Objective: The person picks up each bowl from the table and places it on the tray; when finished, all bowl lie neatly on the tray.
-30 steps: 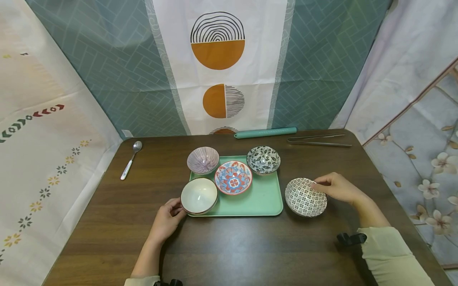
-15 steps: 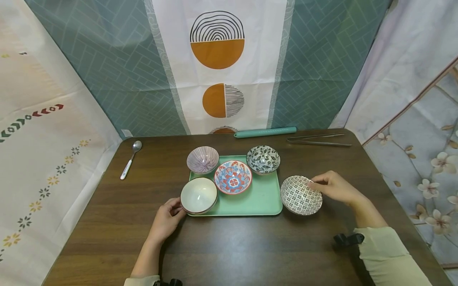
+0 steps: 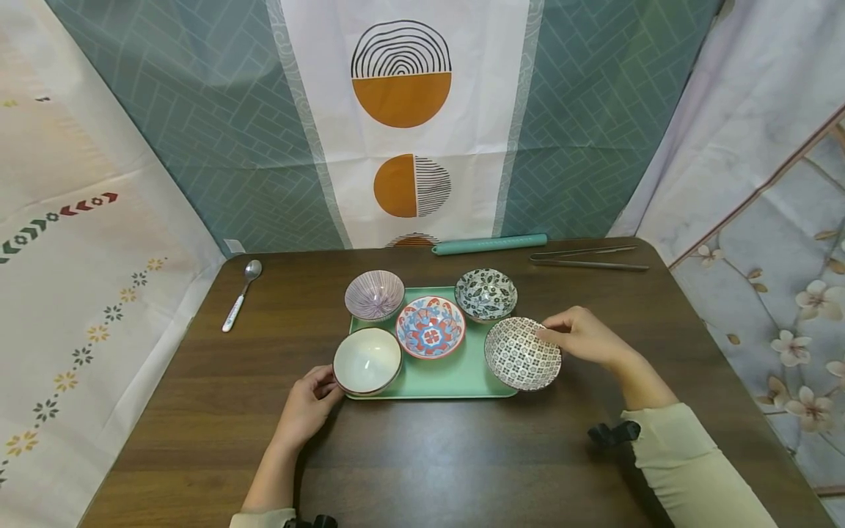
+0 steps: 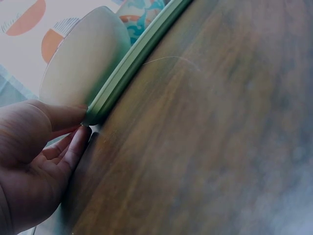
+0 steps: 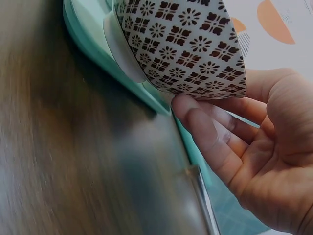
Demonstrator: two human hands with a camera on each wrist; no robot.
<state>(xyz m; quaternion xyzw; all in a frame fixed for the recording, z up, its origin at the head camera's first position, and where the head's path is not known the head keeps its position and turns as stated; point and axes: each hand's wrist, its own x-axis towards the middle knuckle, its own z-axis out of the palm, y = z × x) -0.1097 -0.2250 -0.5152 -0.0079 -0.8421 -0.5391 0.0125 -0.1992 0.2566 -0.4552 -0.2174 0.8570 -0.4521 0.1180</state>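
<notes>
My right hand point(image 3: 584, 336) grips a brown-and-white patterned bowl point(image 3: 523, 353) by its rim, thumb inside and fingers outside. The bowl overlaps the right front corner of a green tray point(image 3: 455, 380) in the head view. In the right wrist view, its foot point(image 5: 120, 51) shows close over the tray's edge. At the tray's left front corner, my left hand point(image 3: 309, 403) pinches the tray edge point(image 4: 110, 90) between thumb and fingers. Beside that thumb stands a cream bowl point(image 3: 367, 361) with a dark rim. A red-and-blue bowl point(image 3: 430, 328) sits in the tray's middle.
Along the tray's back stand a purple-striped bowl point(image 3: 374, 295) and a black-and-white leaf-patterned bowl point(image 3: 485, 295). A spoon point(image 3: 242, 295) lies far left on the wooden table point(image 3: 422, 469). A teal stick-like object point(image 3: 490, 245) and metal tongs point(image 3: 590, 257) lie along the back edge.
My right hand has carried the patterned bowl leftward, from beside the tray to over its right front corner. My left hand and the other bowls have stayed where they were.
</notes>
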